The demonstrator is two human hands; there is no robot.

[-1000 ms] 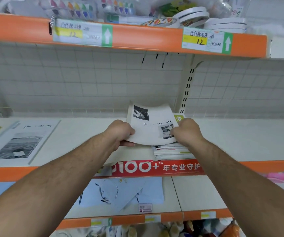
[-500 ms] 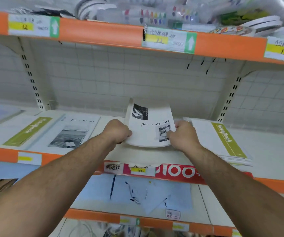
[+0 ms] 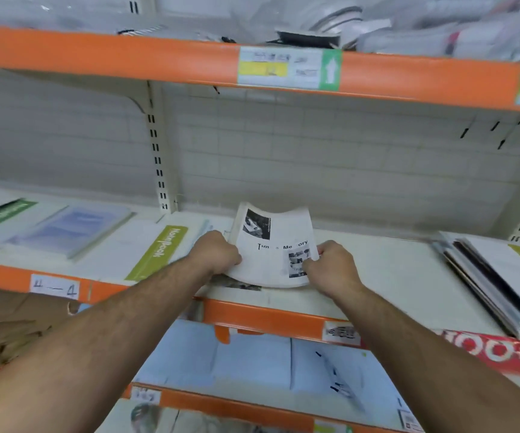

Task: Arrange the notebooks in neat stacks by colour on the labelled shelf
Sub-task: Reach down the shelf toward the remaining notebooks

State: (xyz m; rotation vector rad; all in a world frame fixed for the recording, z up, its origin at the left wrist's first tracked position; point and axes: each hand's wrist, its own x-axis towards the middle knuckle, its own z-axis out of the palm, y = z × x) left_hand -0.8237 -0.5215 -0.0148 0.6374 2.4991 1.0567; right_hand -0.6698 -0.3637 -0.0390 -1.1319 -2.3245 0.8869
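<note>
Grip: left hand (image 3: 218, 254), right hand (image 3: 330, 267) clamped on notebook (image 3: 276, 245).
Change: carried left, now over matching cover (image 3: 240, 285).
Meaning: ready to stack.

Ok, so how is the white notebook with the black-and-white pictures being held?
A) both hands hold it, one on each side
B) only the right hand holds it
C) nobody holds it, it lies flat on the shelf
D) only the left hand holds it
A: the left hand grips one side edge of the white notebook and the right hand grips the other, with the cover bowed up between them.
</note>
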